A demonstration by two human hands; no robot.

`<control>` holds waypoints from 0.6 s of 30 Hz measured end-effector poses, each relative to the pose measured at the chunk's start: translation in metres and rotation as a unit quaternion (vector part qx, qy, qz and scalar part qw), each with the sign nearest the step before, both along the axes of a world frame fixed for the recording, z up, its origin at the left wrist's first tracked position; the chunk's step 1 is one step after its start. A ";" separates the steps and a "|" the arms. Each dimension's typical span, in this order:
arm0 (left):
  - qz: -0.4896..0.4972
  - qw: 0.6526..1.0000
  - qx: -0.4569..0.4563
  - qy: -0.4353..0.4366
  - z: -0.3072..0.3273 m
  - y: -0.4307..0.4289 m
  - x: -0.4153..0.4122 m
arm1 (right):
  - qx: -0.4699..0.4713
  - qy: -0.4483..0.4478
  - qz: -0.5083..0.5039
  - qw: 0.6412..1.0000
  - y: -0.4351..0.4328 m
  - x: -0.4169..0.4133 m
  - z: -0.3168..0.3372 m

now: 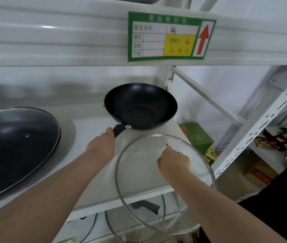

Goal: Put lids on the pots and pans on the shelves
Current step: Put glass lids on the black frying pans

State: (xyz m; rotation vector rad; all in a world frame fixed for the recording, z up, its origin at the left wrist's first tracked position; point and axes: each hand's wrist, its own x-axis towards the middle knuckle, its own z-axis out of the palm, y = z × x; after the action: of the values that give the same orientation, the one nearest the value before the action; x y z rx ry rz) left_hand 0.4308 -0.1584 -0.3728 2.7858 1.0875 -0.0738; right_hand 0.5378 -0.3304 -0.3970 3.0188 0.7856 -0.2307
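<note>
An uncovered black wok (140, 106) sits at the right end of the white shelf (93, 127), its black handle pointing toward me. My left hand (102, 146) is closed around that handle. My right hand (173, 161) grips the knob of a clear glass lid (139, 186) with a metal rim, holding it above the shelf's front edge, just in front of the wok and apart from it. The knob is hidden inside my fist. On the left, a second black pan (12, 153) wears its glass lid.
The shelf above carries a green label (170, 36) with a red arrow. White upright posts (255, 123) stand to the right. A green box (197, 135) and clutter lie behind them. More lidded pans (139, 218) sit on the shelf below.
</note>
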 end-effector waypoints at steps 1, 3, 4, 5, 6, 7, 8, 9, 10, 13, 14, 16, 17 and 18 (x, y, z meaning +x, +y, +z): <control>-0.002 1.000 0.004 0.006 0.002 -0.002 -0.004 | 0.007 -0.003 0.003 1.000 -0.005 -0.004 -0.001; -0.006 0.999 0.017 0.026 0.007 -0.004 -0.013 | 0.012 -0.013 0.012 1.000 -0.017 -0.012 -0.002; -0.008 0.999 0.024 0.037 0.009 -0.005 -0.018 | 0.014 -0.020 0.016 1.000 -0.024 -0.017 -0.002; -0.008 0.998 0.028 0.046 0.010 -0.005 -0.023 | 0.015 -0.027 0.021 0.999 -0.031 -0.022 -0.001; -0.008 0.998 0.030 0.052 0.012 -0.007 -0.029 | 0.015 -0.033 0.026 0.999 -0.038 -0.028 0.000; -0.008 0.998 0.031 0.055 0.012 -0.008 -0.034 | 0.012 -0.040 0.033 0.999 -0.046 -0.034 0.003; -0.010 0.998 0.033 0.058 0.013 -0.010 -0.038 | 0.007 -0.048 0.040 0.998 -0.053 -0.040 0.005; -0.013 0.997 0.035 0.062 0.013 -0.013 -0.042 | 0.003 -0.056 0.046 0.997 -0.059 -0.046 0.009; -0.015 0.997 0.037 0.065 0.014 -0.015 -0.045 | 0.001 -0.063 0.050 0.997 -0.064 -0.052 0.013; -0.013 0.998 0.027 0.054 0.018 -0.022 -0.051 | 0.007 -0.071 0.051 0.996 -0.076 -0.065 0.027; -0.012 0.999 0.021 0.048 0.019 -0.025 -0.054 | 0.009 -0.073 0.050 0.996 -0.079 -0.069 0.033; -0.009 0.999 0.006 0.034 0.019 -0.028 -0.060 | 0.012 -0.076 0.044 0.996 -0.085 -0.077 0.045; -0.008 1.000 0.001 0.029 0.018 -0.029 -0.065 | 0.012 -0.079 0.041 0.996 -0.087 -0.081 0.051; -0.008 1.000 0.000 0.030 0.018 -0.031 -0.070 | 0.011 -0.086 0.042 0.995 -0.089 -0.084 0.057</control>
State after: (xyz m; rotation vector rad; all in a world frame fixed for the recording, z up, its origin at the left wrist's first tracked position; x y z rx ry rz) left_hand 0.3611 -0.1896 -0.3550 2.8089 1.0795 -0.1588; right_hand 0.4540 -0.4197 -0.3396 2.9656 0.9015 0.0383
